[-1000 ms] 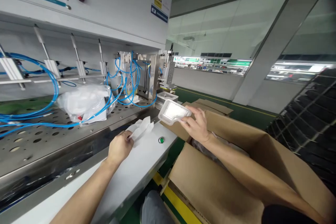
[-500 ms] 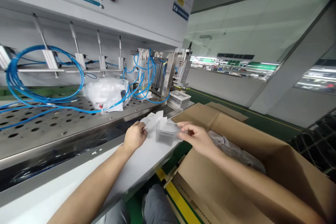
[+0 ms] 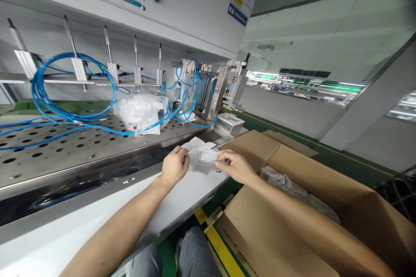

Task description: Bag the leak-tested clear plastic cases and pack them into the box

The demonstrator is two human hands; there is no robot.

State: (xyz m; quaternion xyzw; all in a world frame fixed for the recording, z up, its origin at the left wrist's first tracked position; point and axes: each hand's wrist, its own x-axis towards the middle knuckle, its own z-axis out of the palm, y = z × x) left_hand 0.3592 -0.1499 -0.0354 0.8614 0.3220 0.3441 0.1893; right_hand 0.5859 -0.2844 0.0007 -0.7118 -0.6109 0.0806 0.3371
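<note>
My left hand (image 3: 175,165) is closed, pinching the edge of a thin white translucent bag (image 3: 195,143). In my right hand (image 3: 236,167) is a clear plastic box (image 3: 205,163), gripped by its right side between thumb and fingers. Bag and box touch or overlap between the two hands; whether the box sits inside the bag or beside it I cannot tell. Both are held just above the white ledge (image 3: 177,207) at the front of the machine.
An open cardboard box (image 3: 276,229) with white wrapped items (image 3: 289,186) inside stands at my right. Behind my hands is a perforated metal bench (image 3: 74,151) bearing coiled blue tubing (image 3: 42,91) and a stuffed plastic bag (image 3: 141,112). A small metal frame (image 3: 230,124) is at the bench's end.
The view has turned slightly left. My hands have come closer together, and the clear box now overlaps the white bag more. Both hands keep their hold.
</note>
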